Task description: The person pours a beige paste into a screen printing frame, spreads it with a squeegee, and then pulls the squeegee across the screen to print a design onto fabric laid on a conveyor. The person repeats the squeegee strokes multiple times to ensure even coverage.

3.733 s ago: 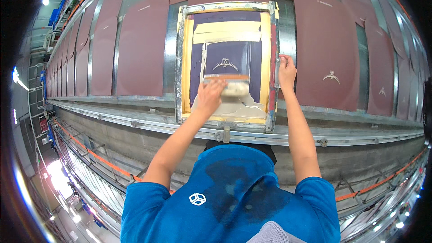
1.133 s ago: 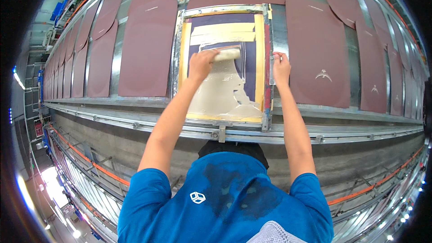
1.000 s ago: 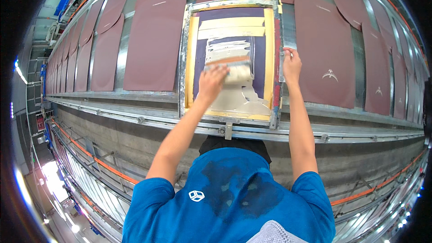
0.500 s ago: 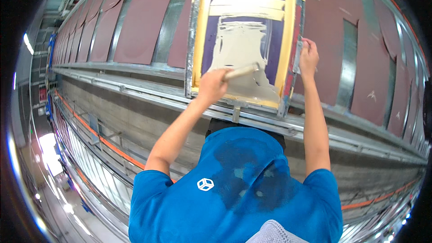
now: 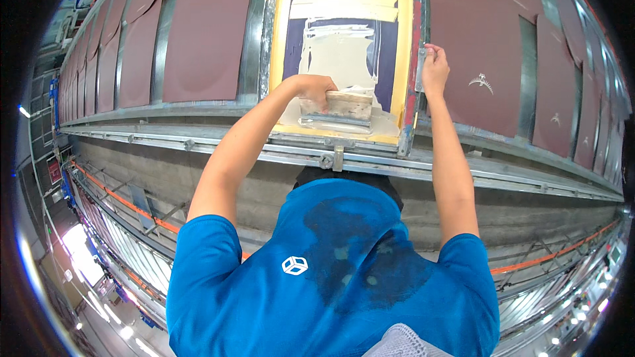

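Note:
A screen printing frame (image 5: 268, 46) with yellow-taped inner edges lies on the long table before me. Its purple mesh carries a spread of pale beige ink (image 5: 334, 53). My left hand (image 5: 314, 89) is wrapped round the left end of a wooden-handled squeegee (image 5: 349, 107). The squeegee lies crosswise over the near part of the mesh, in the ink, with beige smears on its face. At the frame's right edge, my right hand (image 5: 434, 69) has its fingers closed on the metal side; the exact part they grip is partly hidden.
Maroon cut panels (image 5: 205, 39) lie in a row along the table on both sides. One panel at right bears a pale crest print (image 5: 481, 82). A metal rail (image 5: 264, 152) with a bracket (image 5: 338, 158) runs along the near edge. Across the aisle stands another table with an orange edge (image 5: 159, 223).
The frame has shifted left along the table, and the crest print now shows fully at its right. My left hand has swung the squeegee from slanted and raised to crosswise on the mesh.

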Demonstrator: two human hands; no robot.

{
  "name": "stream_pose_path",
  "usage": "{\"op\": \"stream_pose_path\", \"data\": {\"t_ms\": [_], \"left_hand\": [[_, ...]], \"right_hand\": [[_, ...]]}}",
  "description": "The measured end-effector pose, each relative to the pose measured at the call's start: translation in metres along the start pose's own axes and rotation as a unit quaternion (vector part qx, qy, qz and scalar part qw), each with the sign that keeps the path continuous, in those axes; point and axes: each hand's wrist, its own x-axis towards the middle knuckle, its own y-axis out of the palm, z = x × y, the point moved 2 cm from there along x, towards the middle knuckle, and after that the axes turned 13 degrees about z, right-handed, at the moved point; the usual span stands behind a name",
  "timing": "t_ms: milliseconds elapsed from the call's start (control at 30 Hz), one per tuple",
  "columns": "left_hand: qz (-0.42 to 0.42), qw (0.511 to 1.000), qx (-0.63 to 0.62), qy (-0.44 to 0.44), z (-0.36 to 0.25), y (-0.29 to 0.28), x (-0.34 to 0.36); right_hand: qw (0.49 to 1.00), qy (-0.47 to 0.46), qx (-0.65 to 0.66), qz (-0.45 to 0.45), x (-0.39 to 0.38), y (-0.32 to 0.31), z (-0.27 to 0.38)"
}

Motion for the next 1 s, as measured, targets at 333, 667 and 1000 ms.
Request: {"op": "stream_pose_path", "data": {"t_ms": [333, 667, 1000], "left_hand": [[-0.462, 0.870, 0.158, -0.065, -0.098, -0.182, -0.032], [-0.621, 0.725, 0.298, -0.003, -0.106, -0.131, 0.051], [-0.554, 0.803, 0.217, -0.012, -0.166, -0.034, -0.071]], "right_hand": [[0.999, 0.029, -0.025, -0.016, 0.068, -0.064, 0.014], [1.000, 0.007, 0.007, -0.018, 0.121, -0.071, 0.000], [0.998, 0.036, 0.007, 0.056, 0.064, -0.125, 0.056]]}}
